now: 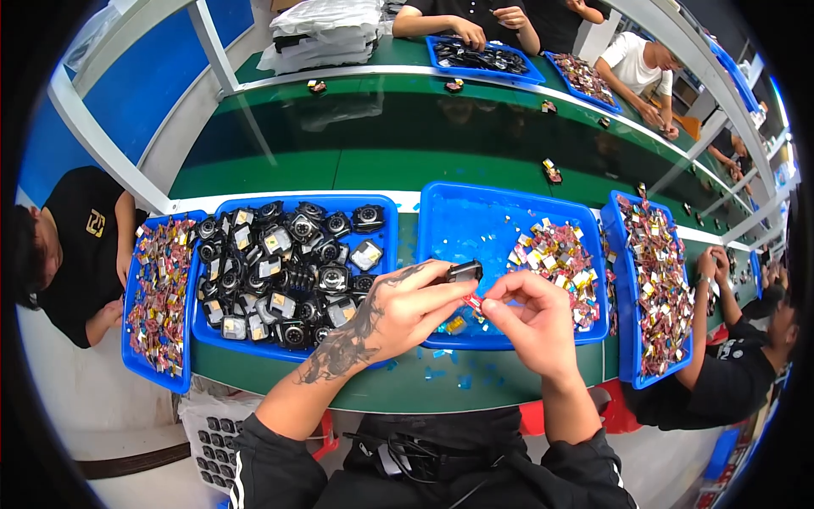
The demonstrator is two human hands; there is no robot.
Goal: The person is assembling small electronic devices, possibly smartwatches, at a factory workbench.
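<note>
Tray of black parts (288, 271) lies left on the desk (373, 153) | left hand (398, 318) is clenched on a small black part (465, 271), long axis level, pointing right | small red piece (475, 302) is pinched by right hand (530, 318) just below it, over the blue tray (475, 225).

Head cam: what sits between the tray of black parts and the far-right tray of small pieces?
A blue tray, partly bare, small pieces piled at its right. Both hands work over its near edge, seen in the head view.

casings in left tray (386, 222) | foil pieces in right tray (441, 212)
</note>
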